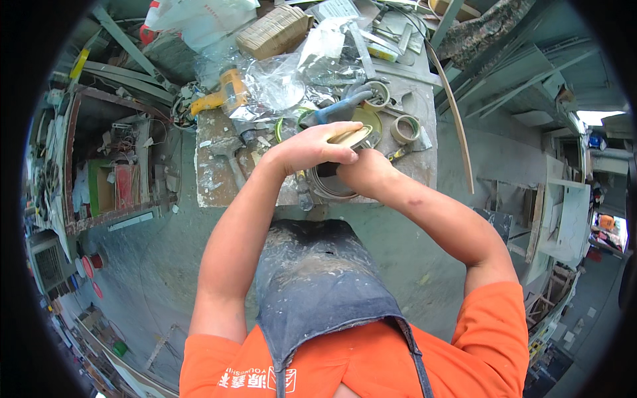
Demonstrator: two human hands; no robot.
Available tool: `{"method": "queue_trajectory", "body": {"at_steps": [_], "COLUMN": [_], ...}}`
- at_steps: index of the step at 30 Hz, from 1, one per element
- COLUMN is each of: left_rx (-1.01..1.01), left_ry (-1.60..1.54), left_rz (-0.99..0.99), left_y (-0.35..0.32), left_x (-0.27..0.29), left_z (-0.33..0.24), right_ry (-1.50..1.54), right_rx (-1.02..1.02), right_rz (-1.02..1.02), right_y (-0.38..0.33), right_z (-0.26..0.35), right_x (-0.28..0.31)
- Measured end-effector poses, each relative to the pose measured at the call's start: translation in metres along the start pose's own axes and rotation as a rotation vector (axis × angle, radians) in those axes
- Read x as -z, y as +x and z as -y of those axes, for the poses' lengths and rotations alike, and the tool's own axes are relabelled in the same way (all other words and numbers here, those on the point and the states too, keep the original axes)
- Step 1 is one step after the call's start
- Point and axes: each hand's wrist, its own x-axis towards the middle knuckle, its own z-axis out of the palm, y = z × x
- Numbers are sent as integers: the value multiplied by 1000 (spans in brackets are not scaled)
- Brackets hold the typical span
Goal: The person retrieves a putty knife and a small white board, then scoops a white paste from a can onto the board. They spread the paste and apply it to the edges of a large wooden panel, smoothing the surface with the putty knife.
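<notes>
My left hand (310,147) grips a round can lid (358,137), tilted, between thumb and fingers above the table. Right beside it, my right hand (365,174) is curled at the mouth of an open round can (330,193) with a dark inside. Its fingertips, and anything they hold, are hidden. Just beyond the lid lies a blue-grey work glove (338,109). Two rolls of tape, one (377,95) farther off and one (405,129) to the right, sit close by. A hammer (232,162) rests on the table left of my left forearm.
The worktable (211,182) is spattered with dried paint. On its far part are a yellow power tool (232,88), clear plastic wrap (275,83) and a brown block (274,32). A long thin wood strip (454,109) juts over the right edge. A cluttered cabinet (74,156) stands left.
</notes>
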Motion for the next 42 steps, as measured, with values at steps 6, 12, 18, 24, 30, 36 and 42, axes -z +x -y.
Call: {"method": "queue_trajectory", "body": {"at_steps": [6, 12, 18, 24, 30, 36, 42], "left_rx": [-47, -46, -42, -38, -42, -83, -104], "left_ry": [-53, -40, -3, -83, -153, -48, 1181], "left_rz": [30, -3, -2, 25, 35, 52, -277], "left_y": [7, 5, 5, 3, 8, 14, -2], "left_x": [0, 4, -1, -2, 7, -2, -81], "left_z": [5, 12, 12, 6, 17, 12, 25], "right_ry": [-147, -142, -28, -78, 603, 1436, 1988], "right_rx": [127, 203, 96, 35, 92, 221, 526], "right_rz": [-169, -240, -283, -216, -168, -119, -181], "right_y": [15, 14, 33, -1, -45, -126, -148], "right_z": [-24, -15, -27, -7, -91, -182, -186], "right_x": [-13, 1, -45, -2, 17, -50, -122]}}
